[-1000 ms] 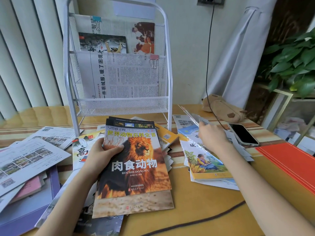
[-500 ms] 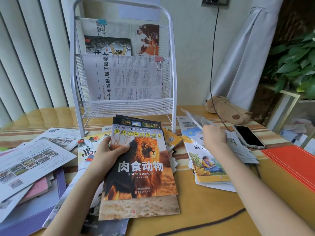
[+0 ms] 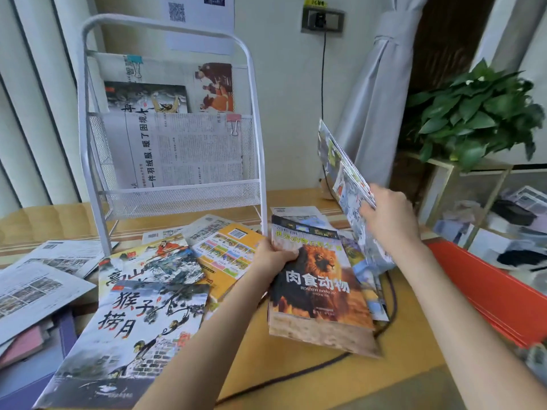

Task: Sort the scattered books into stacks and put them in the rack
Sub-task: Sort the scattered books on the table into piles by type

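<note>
My left hand [image 3: 273, 258] grips the upper left corner of a stack of books topped by a lion-cover book [image 3: 318, 288], held low over the table. My right hand [image 3: 387, 220] holds several thin picture books [image 3: 344, 184] lifted and tilted upright at the right of the lion stack. The white wire rack [image 3: 177, 196] stands at the back of the table with newspapers and a magazine in its pockets. Loose books lie at the left: a monkey ink-painting book [image 3: 130, 335], another painted book [image 3: 154, 264] and a yellow book [image 3: 228, 253].
Printed sheets [image 3: 38, 285] and purple and pink folders [image 3: 35, 356] cover the table's left side. Red folders [image 3: 488, 288] lie at the right edge. A black cable [image 3: 296, 377] runs across the yellow table. A potted plant [image 3: 473, 110] and shelf stand at the right.
My left hand carried the lion stack to the right, uncovering the monkey book. My right hand lifted the thin picture books off the table and tilted them upright.
</note>
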Available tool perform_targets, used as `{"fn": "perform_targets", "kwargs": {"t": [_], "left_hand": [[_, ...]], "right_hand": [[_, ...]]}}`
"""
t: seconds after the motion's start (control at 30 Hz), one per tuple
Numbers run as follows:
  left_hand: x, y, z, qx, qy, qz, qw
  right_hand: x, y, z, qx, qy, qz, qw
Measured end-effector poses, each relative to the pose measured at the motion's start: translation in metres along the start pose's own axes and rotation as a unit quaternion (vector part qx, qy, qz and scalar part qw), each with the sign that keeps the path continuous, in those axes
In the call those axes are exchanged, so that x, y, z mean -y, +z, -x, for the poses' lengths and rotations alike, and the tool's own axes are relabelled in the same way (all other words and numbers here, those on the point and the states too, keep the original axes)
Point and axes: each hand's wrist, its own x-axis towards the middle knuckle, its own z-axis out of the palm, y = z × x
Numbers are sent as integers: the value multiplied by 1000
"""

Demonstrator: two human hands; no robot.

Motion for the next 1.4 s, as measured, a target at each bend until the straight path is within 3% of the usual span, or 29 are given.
{"fn": "perform_targets", "kwargs": {"t": [0.1, 0.17, 0.23, 0.27, 0.33, 0.37, 0.4, 0.43, 0.47, 0.53, 0.6, 0.73, 0.83, 0.9, 0.93, 1.0, 1.1, 1.23, 1.4], "left_hand": [[9, 25, -15, -36, -2, 18, 999], [8, 36, -14, -58, 21, -44, 997], [5, 38, -4, -123, 140, -168, 968], [3, 33, 3, -174, 251, -243, 921], [-11, 19, 15, -243, 468, -404, 747], [-22, 12, 17, -239, 527, -468, 668], [-34, 8, 17, -211, 550, -523, 616], [-45, 6, 15, -154, 547, -572, 591], [-55, 7, 12, -86, 518, -617, 586], [-64, 12, 6, 34, 402, -669, 623], [-57, 14, 7, 78, 335, -646, 681], [-38, 3, 5, 33, 392, -482, 783], [-49, -16, 6, -37, 385, -349, 854], [-61, -32, 10, -73, 361, -236, 899], [-68, -42, 12, -77, 350, -183, 916], [-77, -63, 17, -61, 329, -103, 937], [-82, -89, 36, -7, 291, -33, 956], [-67, -104, 57, -1, 244, 11, 970], [-29, -111, 50, -19, 210, -58, 976]], "right_hand": [[4, 0, 8, 14, -30, 11, 999], [11, 7, 18, 30, -47, 19, 998], [19, 14, 27, 43, -69, 47, 996], [23, 18, 31, 46, -79, 61, 994], [31, 22, 35, 56, -99, 79, 990], [35, 23, 36, 65, -114, 88, 987], [38, 25, 37, 82, -132, 99, 983], [42, 25, 38, 100, -149, 106, 978], [44, 24, 41, 117, -164, 113, 973], [45, 22, 46, 125, -173, 110, 971], [42, 18, 50, 123, -160, 94, 975], [29, -1, 49, 80, -140, 79, 984], [12, -17, 41, -64, -116, 78, 988], [5, -14, 38, -78, -56, -126, 987], [4, -8, 36, -41, -18, -264, 964], [9, 8, 33, 67, 62, -424, 901], [34, 33, 29, 197, 85, -495, 842], [79, 45, 31, 224, 146, -532, 803], [81, 70, 51, 263, 183, -536, 781]]}}
